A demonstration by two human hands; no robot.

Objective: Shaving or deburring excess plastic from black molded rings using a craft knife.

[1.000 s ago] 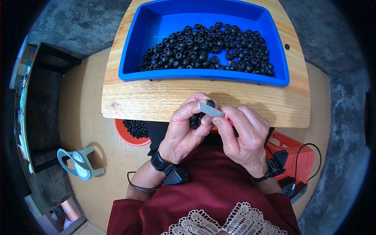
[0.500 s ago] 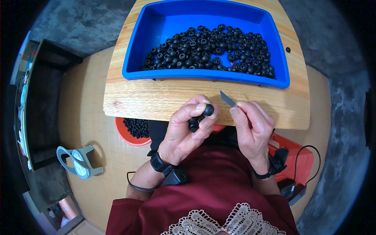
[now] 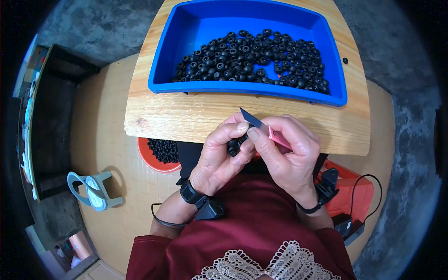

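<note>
My left hand (image 3: 215, 156) is closed round several small black rubber-like knobs (image 3: 233, 147), held at the table's near edge. In my right hand (image 3: 295, 156) is a small knife (image 3: 278, 139) with a pink handle and a slanted grey blade. The blade lies across the front of my left fingertips, its point toward the upper left. My right thumb presses close to the knob at the left fingertips, which is mostly hidden. Beyond both hands, a blue tray (image 3: 205, 87) holds many round, hollow black pieces (image 3: 228, 60).
The tray stands on a wooden table (image 3: 163, 116), with one loose black piece (image 3: 345, 60) right of it. Below the table's left edge is an orange basin (image 3: 148, 158) of black pieces. A light-blue stool (image 3: 95, 191) stands left; a red crate (image 3: 350, 186) stands right.
My right hand has moved left with the knife, bringing it up to the left fingertips. The pink handle now shows. The knob at the left fingertips has become mostly covered.
</note>
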